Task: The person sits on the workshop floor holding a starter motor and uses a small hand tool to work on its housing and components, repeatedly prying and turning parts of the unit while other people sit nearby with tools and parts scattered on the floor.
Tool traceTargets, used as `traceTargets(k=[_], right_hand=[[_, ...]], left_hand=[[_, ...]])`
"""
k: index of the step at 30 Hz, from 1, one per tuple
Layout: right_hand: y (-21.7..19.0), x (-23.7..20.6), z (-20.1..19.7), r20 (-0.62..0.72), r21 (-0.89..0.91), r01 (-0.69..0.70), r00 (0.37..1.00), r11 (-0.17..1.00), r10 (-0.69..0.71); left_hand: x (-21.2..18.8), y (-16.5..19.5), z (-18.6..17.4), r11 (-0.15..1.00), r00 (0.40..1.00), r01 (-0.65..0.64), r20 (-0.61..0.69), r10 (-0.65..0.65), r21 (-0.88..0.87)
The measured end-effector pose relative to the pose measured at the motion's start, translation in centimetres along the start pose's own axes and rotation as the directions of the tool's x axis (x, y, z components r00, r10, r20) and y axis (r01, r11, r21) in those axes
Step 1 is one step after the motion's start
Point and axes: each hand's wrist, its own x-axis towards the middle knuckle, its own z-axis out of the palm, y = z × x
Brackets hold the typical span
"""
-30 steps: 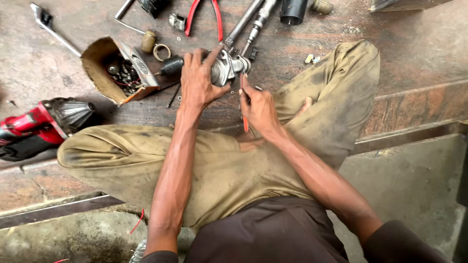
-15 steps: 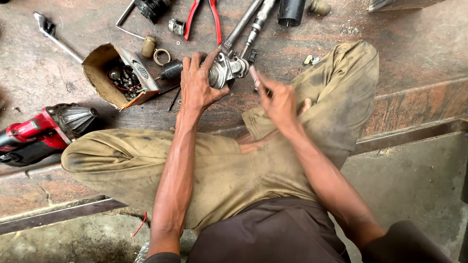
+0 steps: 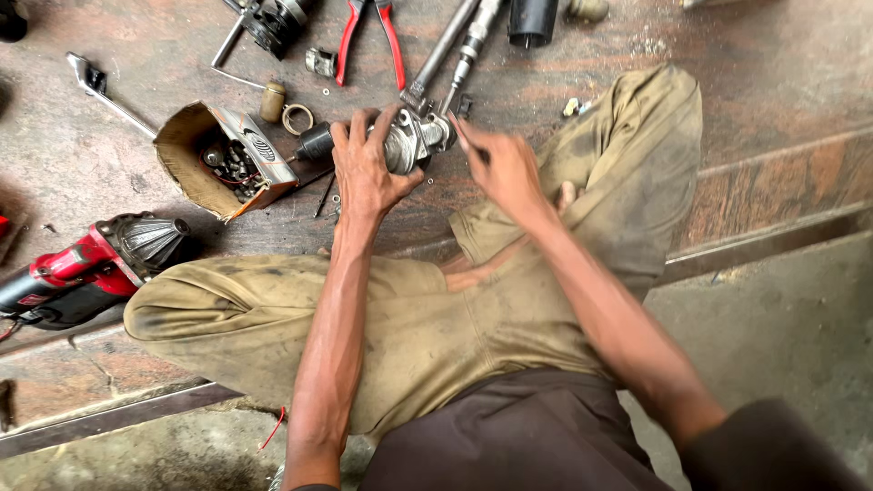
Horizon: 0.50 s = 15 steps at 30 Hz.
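A worn reddish-brown stone floor [image 3: 782, 82] fills the view, stepping down at the near edge to a lower grey concrete strip. One person sits cross-legged on it in stained khaki trousers [image 3: 273, 318], knees spread left and right.

At the far left lies one red and black power tool [image 3: 82, 268] with a grey metal nose, on its side. Beside the left knee stands one torn cardboard box [image 3: 218, 159], open towards the camera and holding a heap of small dark metal parts, too many and too small to count. Two long metal rods [image 3: 455, 45] lie side by side at the top, running diagonally. One pair of red-handled pliers [image 3: 368, 36] lies just left of them, one black cylinder [image 3: 532, 20] to their right, and one wrench [image 3: 105, 91] well to the left of the box.

The left hand [image 3: 368, 168] is closed around one grey metal motor housing [image 3: 414, 141], held just above the floor in front of the shins. The right hand [image 3: 505, 168] is blurred, its fingers reaching to the housing's right end; whether it grips anything I cannot tell.

Between box and pliers sit one small brass-coloured cylinder [image 3: 272, 100] and one metal ring [image 3: 296, 118], near each other.
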Motion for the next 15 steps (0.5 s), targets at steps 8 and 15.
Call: traceTargets(k=[8, 15], right_hand=[[1.5, -0.3, -0.6, 0.005, 0.005, 0.102, 0.995, 0.995, -0.102], [0.7, 0.0, -1.4, -0.074, 0.065, 0.176, 0.982, 0.982, -0.171]], left_hand=[[0.0, -1.0, 0.4, 1.0, 0.999, -0.03, -0.03, 0.03, 0.008], [-0.7, -0.7, 0.1, 0.997, 0.997, -0.071, -0.037, 0.071, -0.001]])
